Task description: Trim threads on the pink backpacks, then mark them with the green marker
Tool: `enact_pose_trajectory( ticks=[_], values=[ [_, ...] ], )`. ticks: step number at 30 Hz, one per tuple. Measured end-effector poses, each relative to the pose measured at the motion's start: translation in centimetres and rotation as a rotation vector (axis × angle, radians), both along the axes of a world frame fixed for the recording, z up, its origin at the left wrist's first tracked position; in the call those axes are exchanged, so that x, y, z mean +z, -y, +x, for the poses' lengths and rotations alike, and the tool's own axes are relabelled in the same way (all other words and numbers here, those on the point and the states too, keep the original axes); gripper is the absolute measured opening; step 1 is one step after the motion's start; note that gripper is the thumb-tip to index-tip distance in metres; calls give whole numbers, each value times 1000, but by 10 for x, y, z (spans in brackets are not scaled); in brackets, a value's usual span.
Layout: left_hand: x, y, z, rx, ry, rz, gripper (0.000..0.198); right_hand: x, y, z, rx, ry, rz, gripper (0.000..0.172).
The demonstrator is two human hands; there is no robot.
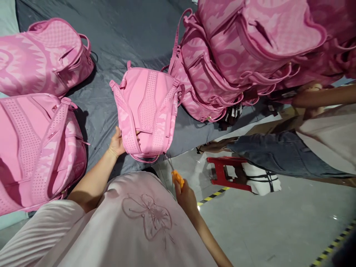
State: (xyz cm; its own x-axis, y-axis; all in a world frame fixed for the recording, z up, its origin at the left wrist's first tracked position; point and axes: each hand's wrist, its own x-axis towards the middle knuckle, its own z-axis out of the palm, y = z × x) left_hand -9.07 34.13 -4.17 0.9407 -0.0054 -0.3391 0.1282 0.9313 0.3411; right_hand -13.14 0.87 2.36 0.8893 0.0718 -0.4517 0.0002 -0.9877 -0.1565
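Pink backpack [148, 100] sits just off the centre of the view, towards 10 o'clock, on dark grey cloth [125, 33], its padded back panel and two shoulder straps facing the wearer. A handle loop [146, 160] hangs along its edge at 6 o'clock.

The left hand [118, 142] holds the bag at its 8 o'clock side, curled around the strap there; fingertips appear to show in the gap beyond it. At 5 o'clock from the bag, the right hand [186, 193] is closed firmly round the orange handle of a thin-shafted tool [178, 179]. The shaft points up to the bag's lower corner (whether its tip touches the fabric, I cannot tell).

At 9 o'clock lies a larger-looking pink bag [46, 148], straps upward, with a patterned pink bag [41, 61] beyond it at 10. A heaped stack of pink bags [230, 63] fills the space from 1 to 2 o'clock, close beside the held one.

At 3 o'clock stands another person in jeans [267, 152]. A red stool [221, 160] at 4 o'clock bears a white item with black bands [261, 180], and striped tape [214, 195] marks the floor at 5.
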Motion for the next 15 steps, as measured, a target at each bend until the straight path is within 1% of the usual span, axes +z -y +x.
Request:
enact_pose_trajectory(
  ticks=[3,4,5,7,9,10,11,12,13,14,15],
  values=[
    [7,0,2,-35,-2,43,87,0,-12,-18,104,-94,-61,27],
    [10,1,1,-46,-6,98,86,-2,-20,-18,139,-106,-86,28],
    [13,2,-1,-41,-26,203,84,-4,-28,-16,162,-106,-106,28],
    [21,7,-10,36,-109,487,77,-7,-40,-11,167,-96,-140,30],
    [27,19,-23,173,-161,815,70,-10,-46,-7,160,-93,-137,31],
    [30,27,-28,210,-133,1008,70,-11,-46,-6,162,-95,-131,32],
    [31,37,-32,200,-67,1214,73,-12,-46,-7,169,-98,-120,32],
    [30,47,-32,128,29,1427,77,-13,-46,-7,177,-100,-109,33],
    [28,58,-30,20,127,1632,80,-14,-45,-8,180,-98,-101,33],
    [25,67,-25,-99,204,1784,82,-14,-44,-9,176,-90,-100,34],
    [22,74,-18,-193,242,1861,85,-15,-43,-10,166,-78,-102,35]
  ],
)
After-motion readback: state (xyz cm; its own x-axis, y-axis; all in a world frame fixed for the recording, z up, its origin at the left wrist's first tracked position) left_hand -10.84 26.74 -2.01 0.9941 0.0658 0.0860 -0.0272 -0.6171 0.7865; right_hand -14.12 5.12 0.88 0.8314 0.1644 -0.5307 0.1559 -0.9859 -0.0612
